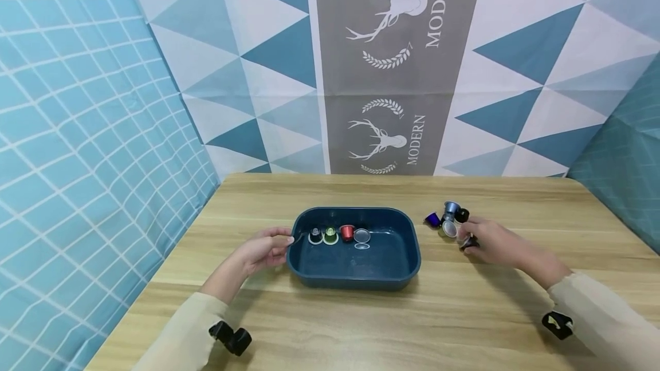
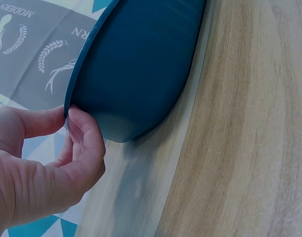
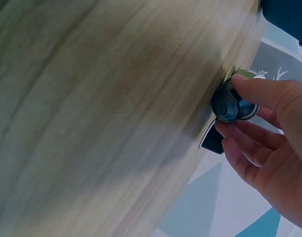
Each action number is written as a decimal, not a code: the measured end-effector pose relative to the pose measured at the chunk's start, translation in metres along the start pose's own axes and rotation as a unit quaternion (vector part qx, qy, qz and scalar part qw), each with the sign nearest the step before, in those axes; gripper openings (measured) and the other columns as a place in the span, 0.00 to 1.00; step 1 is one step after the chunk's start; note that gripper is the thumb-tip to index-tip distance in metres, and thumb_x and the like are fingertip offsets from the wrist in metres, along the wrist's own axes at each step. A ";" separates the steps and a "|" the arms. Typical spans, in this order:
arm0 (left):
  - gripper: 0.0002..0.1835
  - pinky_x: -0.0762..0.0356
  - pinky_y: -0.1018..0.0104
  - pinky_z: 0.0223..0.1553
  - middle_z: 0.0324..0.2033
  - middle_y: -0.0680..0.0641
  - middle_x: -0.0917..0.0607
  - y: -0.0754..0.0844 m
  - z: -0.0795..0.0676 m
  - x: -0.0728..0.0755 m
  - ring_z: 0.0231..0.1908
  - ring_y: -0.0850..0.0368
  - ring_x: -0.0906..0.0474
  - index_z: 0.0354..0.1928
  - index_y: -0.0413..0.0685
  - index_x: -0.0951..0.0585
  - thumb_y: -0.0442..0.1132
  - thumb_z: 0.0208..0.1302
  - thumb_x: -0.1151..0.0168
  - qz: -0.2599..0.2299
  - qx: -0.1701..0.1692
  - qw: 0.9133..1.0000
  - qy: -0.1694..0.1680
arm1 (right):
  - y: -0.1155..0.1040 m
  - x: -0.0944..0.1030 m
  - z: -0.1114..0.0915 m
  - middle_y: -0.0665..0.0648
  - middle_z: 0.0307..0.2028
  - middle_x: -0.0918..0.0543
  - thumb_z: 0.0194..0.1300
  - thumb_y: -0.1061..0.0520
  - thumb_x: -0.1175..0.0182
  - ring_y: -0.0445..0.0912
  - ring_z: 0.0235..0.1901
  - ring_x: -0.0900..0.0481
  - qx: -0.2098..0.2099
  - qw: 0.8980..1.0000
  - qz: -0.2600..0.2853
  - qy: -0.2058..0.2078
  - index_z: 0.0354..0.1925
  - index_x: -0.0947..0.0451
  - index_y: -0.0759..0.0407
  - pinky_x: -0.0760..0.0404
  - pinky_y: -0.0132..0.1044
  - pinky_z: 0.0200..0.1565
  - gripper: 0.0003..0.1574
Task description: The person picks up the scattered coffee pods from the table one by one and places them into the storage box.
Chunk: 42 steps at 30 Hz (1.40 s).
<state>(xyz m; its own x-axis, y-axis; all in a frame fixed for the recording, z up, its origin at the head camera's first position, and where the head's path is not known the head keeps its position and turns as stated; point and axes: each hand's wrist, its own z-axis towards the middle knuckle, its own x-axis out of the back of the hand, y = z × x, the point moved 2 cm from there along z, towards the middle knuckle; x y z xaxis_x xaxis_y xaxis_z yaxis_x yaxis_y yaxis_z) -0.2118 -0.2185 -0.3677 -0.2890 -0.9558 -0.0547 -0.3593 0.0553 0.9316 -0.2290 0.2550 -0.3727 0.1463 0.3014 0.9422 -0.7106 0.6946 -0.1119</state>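
Observation:
My left hand (image 1: 265,251) pinches the left rim of a dark blue plastic tray (image 1: 356,284), thumb over the edge and fingers curled against the outer wall. Inside the tray stand a black coffee capsule (image 1: 315,235) and a green capsule (image 1: 330,234). Beside them are a red capsule (image 1: 347,233) on its side and a round silvery piece (image 1: 362,236). To the tray's right, my right hand (image 1: 490,239) holds a dark coffee capsule (image 3: 227,104) between thumb and fingers, close over the table. Another dark capsule (image 3: 213,139) shows just below those fingers in the right wrist view.
Several more capsules are bunched by my right hand: a deep blue one (image 1: 432,220), a light blue one (image 1: 451,207), a black one (image 1: 462,214) and one with its silver lid (image 1: 450,229) showing. A patterned cloth (image 1: 376,73) hangs behind the wooden table (image 1: 361,325).

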 end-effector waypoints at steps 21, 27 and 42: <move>0.17 0.24 0.75 0.33 0.27 0.57 0.21 -0.002 -0.003 0.001 0.27 0.68 0.24 0.57 0.39 0.36 0.34 0.69 0.48 -0.007 -0.004 1.000 -0.012 | -0.012 0.002 0.001 0.49 0.32 0.22 0.48 0.66 0.28 0.36 0.32 0.25 0.010 0.999 0.028 0.013 0.32 0.22 0.55 0.23 0.29 0.30 0.14; 0.15 0.25 0.75 0.32 0.26 0.58 0.20 -0.004 -0.002 0.002 0.27 0.69 0.24 0.55 0.40 0.35 0.34 0.69 0.47 -0.012 -0.009 1.000 -0.016 | -0.017 0.003 0.000 0.48 0.33 0.23 0.50 0.65 0.29 0.35 0.32 0.26 -0.001 0.999 0.035 0.010 0.33 0.22 0.55 0.23 0.29 0.30 0.14; 0.19 0.25 0.76 0.33 0.27 0.57 0.21 -0.006 -0.002 0.001 0.27 0.69 0.24 0.58 0.37 0.37 0.34 0.69 0.48 -0.014 -0.013 1.000 -0.017 | -0.026 -0.005 0.001 0.47 0.34 0.23 0.49 0.64 0.28 0.33 0.32 0.27 0.000 0.997 0.013 0.070 0.35 0.23 0.56 0.24 0.28 0.30 0.15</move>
<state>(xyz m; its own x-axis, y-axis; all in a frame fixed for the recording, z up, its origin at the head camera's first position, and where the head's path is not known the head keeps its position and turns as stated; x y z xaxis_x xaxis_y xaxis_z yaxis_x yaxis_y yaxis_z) -0.2079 -0.2199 -0.3725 -0.3089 -0.9467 -0.0917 -0.3446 0.0216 0.9385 -0.2120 0.2350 -0.3738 0.2233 0.4080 0.8853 -0.7152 0.6857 -0.1356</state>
